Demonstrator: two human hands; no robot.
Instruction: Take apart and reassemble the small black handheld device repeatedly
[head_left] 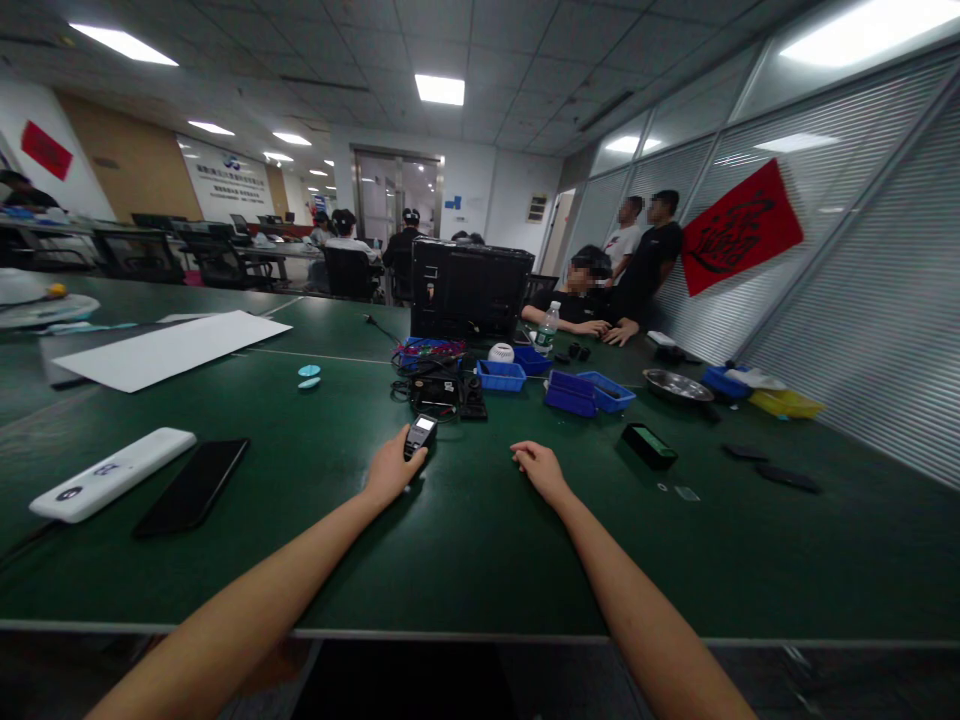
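Handheld meter (420, 435) in left hand (391, 470) grip — lower half hidden; right hand (538, 468) empty, loose.

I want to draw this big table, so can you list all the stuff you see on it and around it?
handheld device: 1, black with a lit screen, middle of table, under the left hand
phone: 1, black, left, lying flat
remote-like bar: 1, white, far left beside the phone
paper sheet: 1, white, back left
small discs: 2, light blue, near the sheet
bins: several, blue, behind centre
black case: 1, standing at the back
metal dish: 1, silver, right
water bottle: 1, clear, by a seated person
table: 1, dark green
left hand: fingers on the device
right hand: resting on the table, holding nothing
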